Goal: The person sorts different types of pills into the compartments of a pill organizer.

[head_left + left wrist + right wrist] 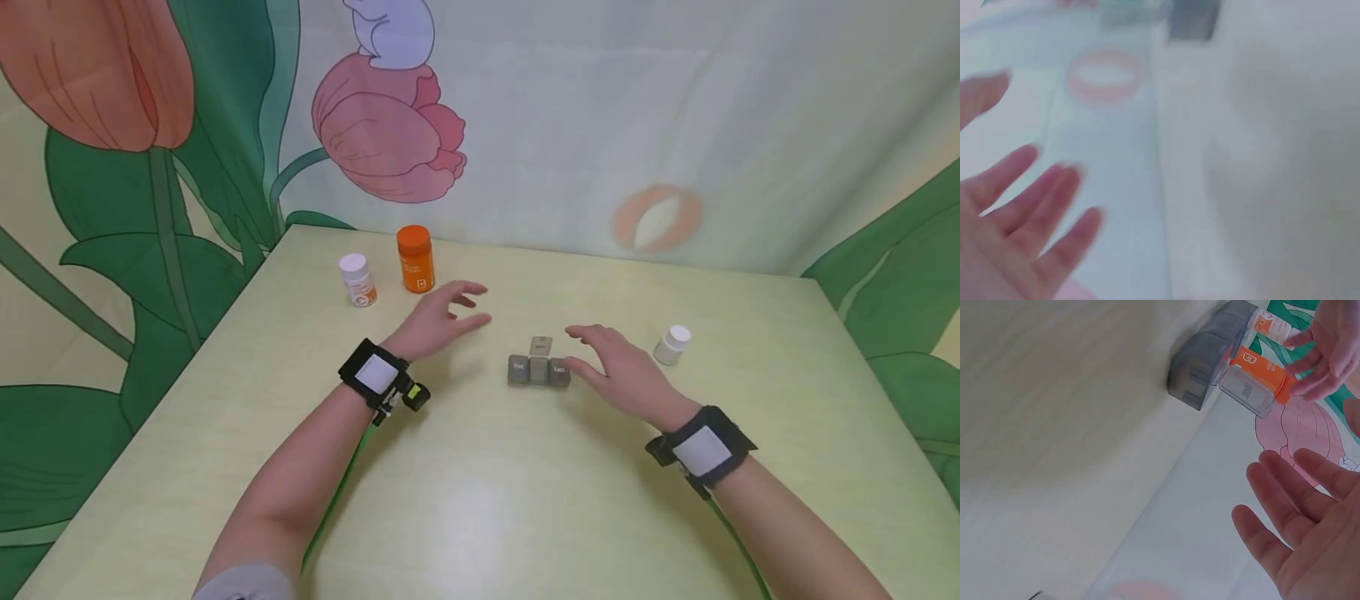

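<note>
A small grey translucent pill organizer (538, 371) sits mid-table between the two hands. Its middle lid (541, 345) is raised and tilted back, while the two outer lids look closed. My left hand (437, 321) hovers to the left of the organizer, fingers loosely extended and holding nothing. Just right of the box is my right hand (626, 372), also holding nothing, its thumb tip near the right compartment; whether it touches cannot be told. In the right wrist view the dark organizer (1204, 359) shows its lid sticking out, beyond the relaxed right fingers (1279, 506).
An orange bottle (416, 260) and a white bottle with an orange label (358, 282) stand at the back left. A smaller white bottle (672, 345) is right of the right hand. Behind the pale table (465, 500) hangs a flower-printed curtain (562, 125).
</note>
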